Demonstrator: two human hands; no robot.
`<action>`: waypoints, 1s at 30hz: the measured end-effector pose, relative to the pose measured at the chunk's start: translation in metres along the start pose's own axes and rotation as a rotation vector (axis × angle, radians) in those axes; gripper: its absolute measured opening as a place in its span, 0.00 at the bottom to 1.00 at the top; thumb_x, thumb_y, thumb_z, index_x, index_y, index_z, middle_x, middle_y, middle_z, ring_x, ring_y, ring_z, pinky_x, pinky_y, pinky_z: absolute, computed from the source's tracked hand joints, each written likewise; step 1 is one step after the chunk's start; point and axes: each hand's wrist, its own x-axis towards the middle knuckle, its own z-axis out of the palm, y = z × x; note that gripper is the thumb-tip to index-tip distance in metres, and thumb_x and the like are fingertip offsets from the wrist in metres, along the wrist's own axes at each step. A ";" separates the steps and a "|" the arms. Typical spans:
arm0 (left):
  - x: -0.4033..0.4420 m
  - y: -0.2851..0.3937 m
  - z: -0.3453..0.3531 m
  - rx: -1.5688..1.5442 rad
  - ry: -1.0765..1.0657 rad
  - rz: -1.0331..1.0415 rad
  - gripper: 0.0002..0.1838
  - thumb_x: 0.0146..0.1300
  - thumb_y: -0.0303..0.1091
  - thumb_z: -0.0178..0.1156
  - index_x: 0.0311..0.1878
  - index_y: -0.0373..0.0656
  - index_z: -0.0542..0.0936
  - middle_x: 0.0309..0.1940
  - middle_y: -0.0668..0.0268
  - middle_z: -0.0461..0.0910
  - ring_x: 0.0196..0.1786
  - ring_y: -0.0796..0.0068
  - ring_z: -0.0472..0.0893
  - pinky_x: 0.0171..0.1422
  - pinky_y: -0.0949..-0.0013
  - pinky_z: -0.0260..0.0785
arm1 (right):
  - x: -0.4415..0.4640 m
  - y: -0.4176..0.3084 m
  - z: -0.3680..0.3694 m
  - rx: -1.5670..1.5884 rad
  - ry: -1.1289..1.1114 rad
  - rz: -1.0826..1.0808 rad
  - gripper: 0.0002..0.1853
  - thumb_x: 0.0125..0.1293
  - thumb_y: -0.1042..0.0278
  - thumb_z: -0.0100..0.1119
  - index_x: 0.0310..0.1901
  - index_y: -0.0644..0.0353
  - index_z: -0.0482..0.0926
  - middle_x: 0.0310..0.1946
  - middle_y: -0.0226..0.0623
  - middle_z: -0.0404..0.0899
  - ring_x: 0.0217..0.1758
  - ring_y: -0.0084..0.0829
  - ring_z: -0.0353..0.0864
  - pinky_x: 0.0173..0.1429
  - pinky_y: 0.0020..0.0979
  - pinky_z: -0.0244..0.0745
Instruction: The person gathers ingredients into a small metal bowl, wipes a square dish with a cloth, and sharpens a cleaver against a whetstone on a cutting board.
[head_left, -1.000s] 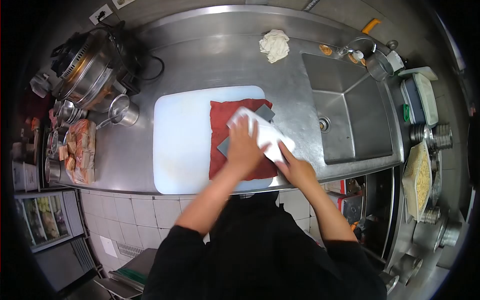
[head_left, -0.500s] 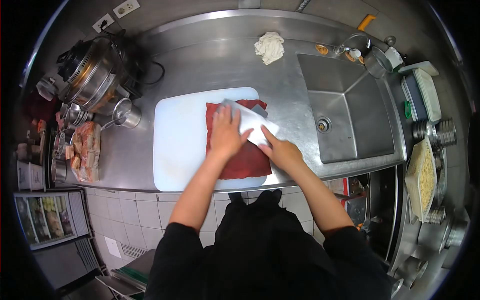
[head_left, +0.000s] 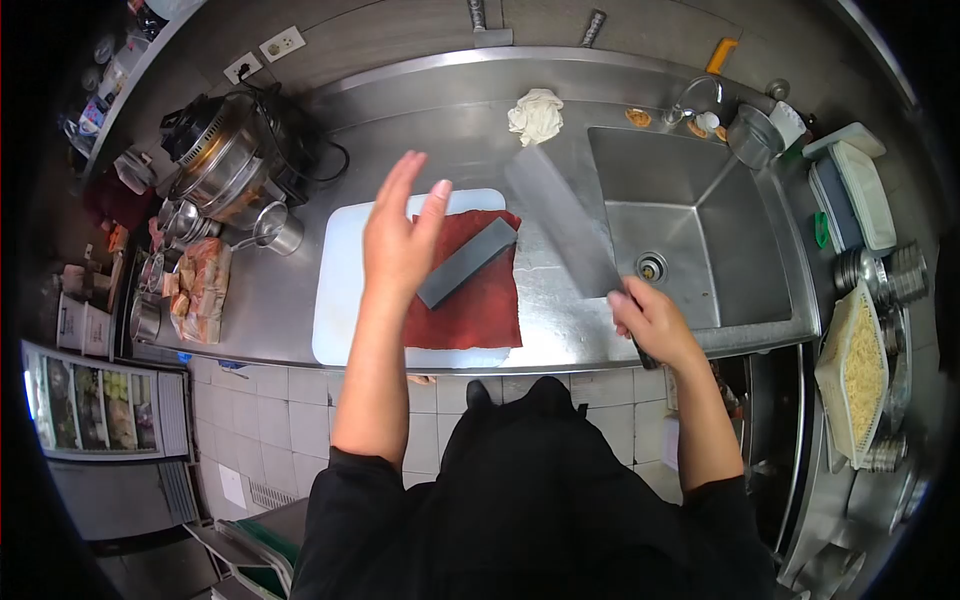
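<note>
My right hand (head_left: 652, 322) grips the dark handle of a cleaver (head_left: 568, 222), its broad blade slanting up and to the left, slightly blurred. A grey sharpening stone (head_left: 468, 263) lies diagonally on a red cloth (head_left: 480, 318). Under the cloth is a white cutting board (head_left: 345, 270). My left hand (head_left: 402, 235) is raised over the board, left of the stone, with thumb and fingers apart and nothing in it.
A steel sink (head_left: 700, 255) takes up the right of the counter. Behind the board lies a crumpled white cloth (head_left: 536, 117). At left stand a steel pot (head_left: 278, 228), wrapped food packages (head_left: 205, 290) and a corded appliance (head_left: 225, 165). A basket of pale shreds (head_left: 855, 375) is far right.
The cleaver has come off the sharpening stone and swung right in my right hand. My left hand has let go of the blade and lifted left, so the stone now shows.
</note>
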 end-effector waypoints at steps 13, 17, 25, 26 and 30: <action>-0.069 -0.099 0.092 0.451 -0.667 0.148 0.36 0.71 0.57 0.56 0.72 0.40 0.71 0.77 0.58 0.65 0.82 0.59 0.57 0.84 0.41 0.40 | 0.058 0.052 0.090 0.162 -0.198 0.348 0.24 0.69 0.50 0.66 0.50 0.66 0.78 0.14 0.33 0.74 0.11 0.25 0.71 0.18 0.31 0.66; 0.002 -0.154 0.122 0.621 -0.660 0.098 0.42 0.73 0.64 0.48 0.76 0.38 0.64 0.79 0.60 0.61 0.83 0.61 0.54 0.84 0.39 0.36 | 0.161 0.049 0.096 0.090 -0.154 0.213 0.26 0.67 0.44 0.66 0.45 0.65 0.79 0.17 0.33 0.77 0.14 0.26 0.75 0.19 0.31 0.68; 0.062 -0.171 0.135 0.699 -0.692 -0.043 0.43 0.73 0.67 0.44 0.76 0.38 0.64 0.79 0.59 0.60 0.83 0.62 0.53 0.84 0.38 0.39 | 0.235 0.030 0.092 0.110 -0.203 0.141 0.30 0.66 0.44 0.67 0.45 0.72 0.75 0.17 0.35 0.74 0.13 0.28 0.73 0.18 0.34 0.68; 0.040 -0.163 0.136 0.731 -0.656 -0.015 0.44 0.73 0.67 0.44 0.76 0.37 0.65 0.79 0.59 0.62 0.83 0.62 0.54 0.84 0.38 0.38 | 0.218 0.042 0.089 0.095 -0.242 0.135 0.30 0.67 0.43 0.66 0.47 0.71 0.76 0.18 0.37 0.75 0.14 0.29 0.74 0.20 0.35 0.70; -0.080 -0.086 0.114 0.755 -0.589 0.135 0.42 0.72 0.64 0.50 0.71 0.34 0.70 0.75 0.54 0.67 0.81 0.58 0.59 0.83 0.40 0.40 | 0.098 0.087 0.070 -0.131 -0.299 0.204 0.32 0.68 0.42 0.62 0.63 0.61 0.75 0.28 0.40 0.84 0.24 0.32 0.83 0.35 0.34 0.78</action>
